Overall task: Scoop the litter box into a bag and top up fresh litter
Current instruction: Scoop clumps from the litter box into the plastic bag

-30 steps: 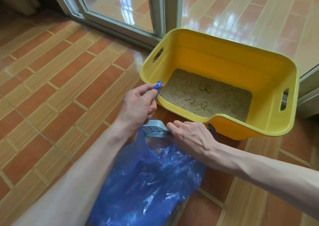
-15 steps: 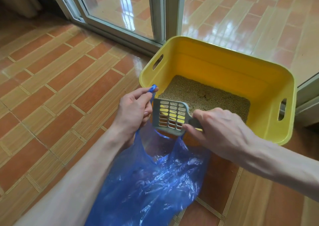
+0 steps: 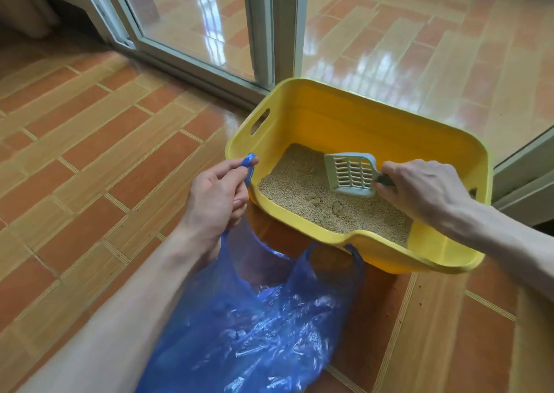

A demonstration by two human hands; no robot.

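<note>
- On the tiled floor, right of centre, sits a yellow litter box with cut-out handles, against a glass door frame.
- No writing is readable anywhere.
- Inside it lies tan litter with several clumps.
- Right hand grips the handle of a grey slotted scoop held over the litter.
- Left hand pinches a handle of the blue plastic bag, which lies open just near of the box.

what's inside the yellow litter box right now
The yellow litter box holds tan litter with a few clumps and the slotted scoop, gripped by the right hand. That hand and the near wall hide some litter.
</note>
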